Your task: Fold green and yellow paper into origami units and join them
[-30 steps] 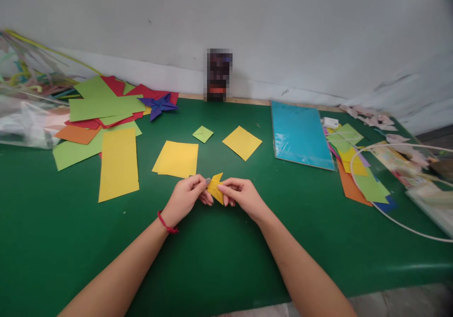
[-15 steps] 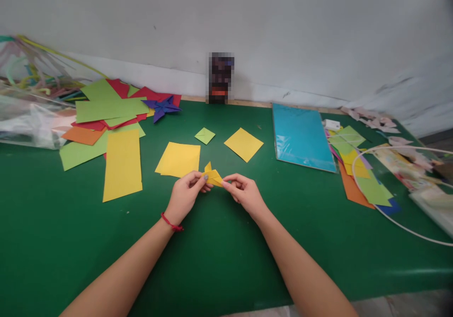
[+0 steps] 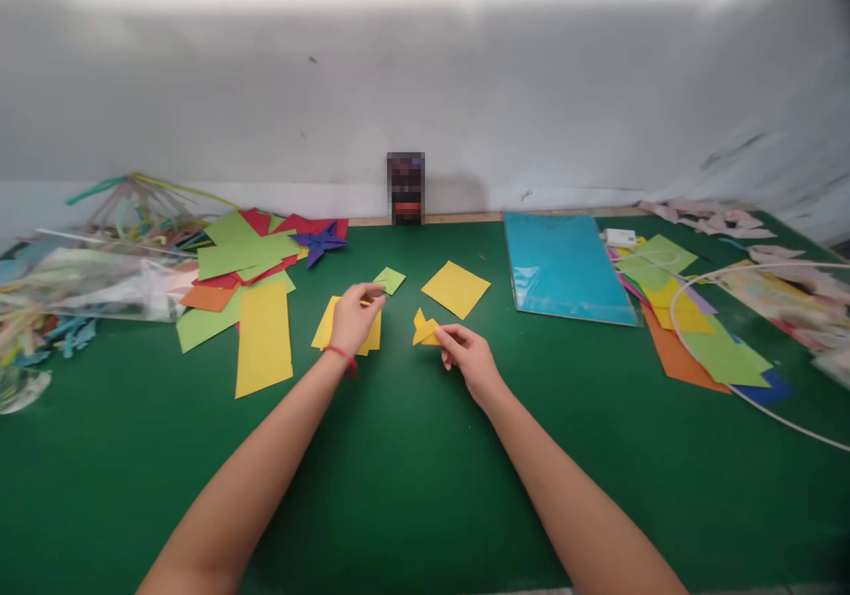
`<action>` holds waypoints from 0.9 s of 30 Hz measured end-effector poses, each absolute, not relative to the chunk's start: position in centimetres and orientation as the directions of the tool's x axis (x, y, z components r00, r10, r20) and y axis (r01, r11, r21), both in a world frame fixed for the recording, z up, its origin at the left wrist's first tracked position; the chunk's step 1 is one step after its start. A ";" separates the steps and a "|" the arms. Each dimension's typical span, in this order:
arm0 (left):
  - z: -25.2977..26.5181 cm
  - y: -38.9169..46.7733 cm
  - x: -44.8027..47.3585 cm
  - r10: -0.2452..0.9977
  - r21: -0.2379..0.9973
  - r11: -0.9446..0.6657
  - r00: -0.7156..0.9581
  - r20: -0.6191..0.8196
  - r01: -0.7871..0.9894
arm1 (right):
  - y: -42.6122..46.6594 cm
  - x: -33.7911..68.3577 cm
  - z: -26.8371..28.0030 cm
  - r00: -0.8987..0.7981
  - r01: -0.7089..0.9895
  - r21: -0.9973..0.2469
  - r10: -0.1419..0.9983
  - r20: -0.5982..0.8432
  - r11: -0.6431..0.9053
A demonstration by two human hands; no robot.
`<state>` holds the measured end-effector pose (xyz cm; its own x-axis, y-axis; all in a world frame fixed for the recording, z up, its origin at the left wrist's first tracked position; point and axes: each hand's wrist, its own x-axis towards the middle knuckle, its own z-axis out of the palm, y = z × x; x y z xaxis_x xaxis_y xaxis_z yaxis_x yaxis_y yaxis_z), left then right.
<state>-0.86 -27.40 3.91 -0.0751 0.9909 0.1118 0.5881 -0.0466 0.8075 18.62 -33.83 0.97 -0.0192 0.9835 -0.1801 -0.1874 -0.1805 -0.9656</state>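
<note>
My right hand (image 3: 470,360) pinches a small folded yellow paper piece (image 3: 427,329) by its right end. A pointed flap sticks up at the piece's left side. My left hand (image 3: 357,316), red cord on the wrist, hovers over a stack of yellow paper squares (image 3: 324,331) and covers part of it. Its thumb and fingers are apart and reach to the near left side of a small folded green square (image 3: 393,282); whether they touch it I cannot tell. Behind my right hand a yellow square (image 3: 456,289) lies turned cornerwise on the green table (image 3: 412,453).
At left are green, red and yellow sheets (image 3: 264,338), a purple paper star (image 3: 322,243) and a plastic bag (image 3: 133,281). A blue pack (image 3: 567,267) lies right of centre, near coloured scraps (image 3: 723,347) and a white cable (image 3: 790,427). A pixelated dark object (image 3: 406,189) stands against the wall.
My left hand has let go of the folded yellow piece and moved up and left toward the green square. My right hand keeps the piece, now alone. The camera view has tilted upward.
</note>
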 end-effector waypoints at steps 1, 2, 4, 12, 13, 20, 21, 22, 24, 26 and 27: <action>3.9 -25.8 -1.0 0.989 0.790 -0.030 -0.097 0.113 0.612 | -33.8 18.8 1.0 -0.014 -0.197 -0.963 0.983 -0.183 -0.182; 3.8 -24.2 -1.0 0.988 0.775 -0.008 -0.114 0.104 0.632 | -33.8 19.0 1.0 -0.004 -0.201 -0.962 0.982 -0.187 -0.184; 3.3 -21.8 -1.1 0.989 0.756 0.035 -0.132 0.068 0.653 | -33.8 19.4 1.1 0.027 -0.206 -0.961 0.981 -0.193 -0.183; 3.1 -19.8 -0.3 0.992 0.814 0.054 -0.126 0.023 0.578 | -33.6 19.8 1.2 0.060 -0.251 -0.953 0.980 -0.190 -0.170; 3.5 -20.3 -0.1 0.991 0.834 0.042 -0.130 0.037 0.550 | -33.6 19.8 1.1 0.066 -0.255 -0.952 0.980 -0.190 -0.167; 5.8 -27.3 0.9 0.999 0.960 -0.034 -0.021 0.041 0.277 | -33.4 19.8 1.1 0.080 -0.341 -0.927 0.978 -0.193 -0.155; 5.7 -28.4 0.7 1.000 0.968 -0.029 0.008 0.028 0.250 | -33.4 19.7 1.0 0.061 -0.352 -0.923 0.980 -0.192 -0.159; 5.5 -29.5 0.5 0.999 0.974 -0.023 0.031 0.017 0.226 | -33.4 19.6 0.8 0.041 -0.354 -0.921 0.981 -0.190 -0.164; 4.6 -31.4 -0.2 0.999 0.981 -0.007 0.052 -0.003 0.192 | -33.4 19.3 0.5 0.012 -0.327 -0.930 0.983 -0.182 -0.168; 3.6 -32.6 -0.9 0.997 0.984 0.007 0.078 -0.021 0.177 | -33.2 18.9 0.0 0.021 -0.288 -0.946 0.987 -0.160 -0.147; 3.0 -32.9 -1.2 0.996 0.985 0.013 0.084 -0.028 0.173 | -33.1 18.7 -0.2 0.034 -0.269 -0.954 0.989 -0.144 -0.129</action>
<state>-1.20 -32.93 3.01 0.0841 0.9960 -0.0284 0.1732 0.0134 0.9848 18.73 -33.11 -0.21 0.0340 0.9890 -0.1437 -0.2693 -0.1294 -0.9543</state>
